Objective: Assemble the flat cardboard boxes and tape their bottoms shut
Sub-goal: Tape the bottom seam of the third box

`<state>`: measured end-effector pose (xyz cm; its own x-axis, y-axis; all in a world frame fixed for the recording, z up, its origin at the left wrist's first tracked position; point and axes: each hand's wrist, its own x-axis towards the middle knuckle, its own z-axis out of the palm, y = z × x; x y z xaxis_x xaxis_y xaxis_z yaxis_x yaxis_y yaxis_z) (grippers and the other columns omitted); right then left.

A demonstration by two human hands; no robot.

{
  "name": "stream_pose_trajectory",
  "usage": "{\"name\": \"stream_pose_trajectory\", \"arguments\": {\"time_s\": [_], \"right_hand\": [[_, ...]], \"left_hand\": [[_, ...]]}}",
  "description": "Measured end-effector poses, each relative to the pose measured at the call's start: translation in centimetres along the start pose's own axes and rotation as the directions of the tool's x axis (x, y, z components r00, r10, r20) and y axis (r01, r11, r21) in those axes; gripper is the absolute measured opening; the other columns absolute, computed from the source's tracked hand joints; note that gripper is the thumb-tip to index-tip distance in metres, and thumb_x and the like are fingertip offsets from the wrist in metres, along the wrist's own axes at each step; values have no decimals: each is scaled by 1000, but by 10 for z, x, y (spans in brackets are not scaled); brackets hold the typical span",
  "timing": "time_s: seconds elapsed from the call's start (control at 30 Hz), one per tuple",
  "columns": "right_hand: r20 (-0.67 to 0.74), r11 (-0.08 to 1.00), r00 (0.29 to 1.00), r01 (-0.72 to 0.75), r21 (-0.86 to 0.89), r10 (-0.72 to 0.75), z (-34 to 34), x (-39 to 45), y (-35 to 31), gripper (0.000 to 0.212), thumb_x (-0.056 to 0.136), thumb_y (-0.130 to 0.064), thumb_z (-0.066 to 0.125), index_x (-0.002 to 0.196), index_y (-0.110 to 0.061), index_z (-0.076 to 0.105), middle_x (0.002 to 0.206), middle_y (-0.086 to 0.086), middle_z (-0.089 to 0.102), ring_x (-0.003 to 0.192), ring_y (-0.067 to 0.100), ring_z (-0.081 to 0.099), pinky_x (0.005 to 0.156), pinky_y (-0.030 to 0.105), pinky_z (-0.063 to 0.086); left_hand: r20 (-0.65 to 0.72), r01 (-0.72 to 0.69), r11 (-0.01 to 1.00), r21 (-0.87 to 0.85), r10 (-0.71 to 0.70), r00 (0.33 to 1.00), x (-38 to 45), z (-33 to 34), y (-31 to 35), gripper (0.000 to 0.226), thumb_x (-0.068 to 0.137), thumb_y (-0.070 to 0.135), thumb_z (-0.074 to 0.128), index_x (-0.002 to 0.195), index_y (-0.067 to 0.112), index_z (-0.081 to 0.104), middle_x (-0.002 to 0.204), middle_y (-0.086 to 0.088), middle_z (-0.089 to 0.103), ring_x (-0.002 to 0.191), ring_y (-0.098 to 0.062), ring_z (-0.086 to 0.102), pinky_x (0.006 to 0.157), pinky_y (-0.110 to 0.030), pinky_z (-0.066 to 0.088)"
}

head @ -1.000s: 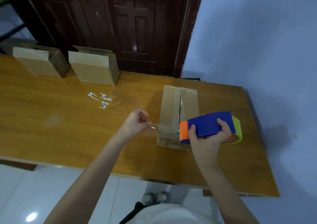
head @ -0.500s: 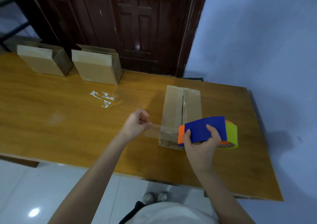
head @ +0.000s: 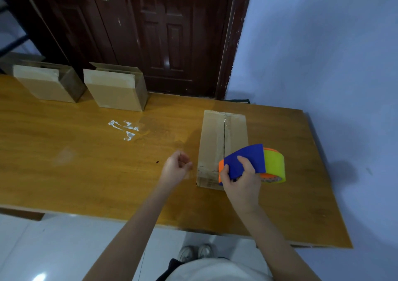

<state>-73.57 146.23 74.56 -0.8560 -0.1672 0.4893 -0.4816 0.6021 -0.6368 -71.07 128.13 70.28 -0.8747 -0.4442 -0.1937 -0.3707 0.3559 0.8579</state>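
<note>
The right hand (head: pixel 241 177) gripped the tape dispenser (head: pixel 252 164) over the cardboard box (head: pixel 212 143), which lay on the counter (head: pixel 86 173) at three o'clock. The left hand (head: pixel 175 168) pinched clear tape beside it.

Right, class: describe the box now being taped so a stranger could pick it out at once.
Start at the wooden table. Near its right end, by the right hand, lies a cardboard box. Unlike the two upright boxes by the door, its seamed bottom faces up.

Cardboard box (head: pixel 217 143) — bottom up, seam untaped
</note>
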Motion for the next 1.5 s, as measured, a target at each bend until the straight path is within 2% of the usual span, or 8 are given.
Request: {"name": "stream_pose_trajectory", "arguments": {"time_s": [0.37,0.5,0.7,0.83,1.07,1.2,1.27,1.5], "right_hand": [[-9,992,998,66,-108,-68,-7,9,-10,27,85,-29,54,107,-19,41,78,18,63,65,31,61,49,38,53],[-28,988,995,94,-124,-98,-5,9,-6,31,81,-27,57,103,-5,53,74,16,61,57,29,59,38,32,48],[104,964,962,-242,-109,253,-11,10,-12,38,87,-28,63,118,-6,57,106,16,63,98,33,59,87,45,48],[62,980,978,-197,-2,197,-8,6,-9,37,77,-17,73,105,2,58,84,17,62,70,30,60,50,41,53],[10,952,955,-298,75,298,-13,8,-12,44,79,-12,74,115,4,54,91,-2,44,79,16,51,61,32,49],[-12,965,969,-246,88,248,-15,7,-12,46,77,-8,76,114,8,53,90,-5,43,76,13,49,61,30,47],[2,951,960,-277,136,279,-15,9,-8,50,78,-8,74,118,7,50,90,-16,39,75,7,48,65,26,48],[-71,800,880,-390,455,469,-18,8,9,62,79,-1,72,122,-15,30,112,0,45,89,3,59,62,10,48]], "left_hand": [[-46,308,922,-236,-327,944,-21,39,-6,31,94,19,56,124,14,48,128,-10,52,113,-27,55,85,-36,48],[-146,135,898,-418,-213,966,-54,48,13,43,102,31,36,144,20,38,138,11,41,130,-7,36,104,-25,32],[82,249,782,-572,-248,965,-62,72,10,91,80,83,30,150,24,26,153,5,33,140,-11,29,117,-38,21],[22,233,788,-570,-268,963,-59,61,12,57,99,48,33,148,18,31,146,6,38,137,-12,32,112,-29,24],[43,253,775,-579,-282,959,-61,64,22,92,80,80,24,149,19,28,152,-1,34,140,-15,29,118,-40,20],[-183,-166,974,151,193,964,-67,53,33,72,95,64,17,151,18,18,155,5,17,144,-12,15,117,-31,15],[-13,-394,809,437,443,896,-63,57,38,75,94,63,9,150,14,21,154,3,17,144,-12,13,118,-32,11],[182,-462,424,779,553,813,-50,68,7,60,94,43,34,138,4,46,144,-13,45,137,-24,38,116,-39,25]]}}
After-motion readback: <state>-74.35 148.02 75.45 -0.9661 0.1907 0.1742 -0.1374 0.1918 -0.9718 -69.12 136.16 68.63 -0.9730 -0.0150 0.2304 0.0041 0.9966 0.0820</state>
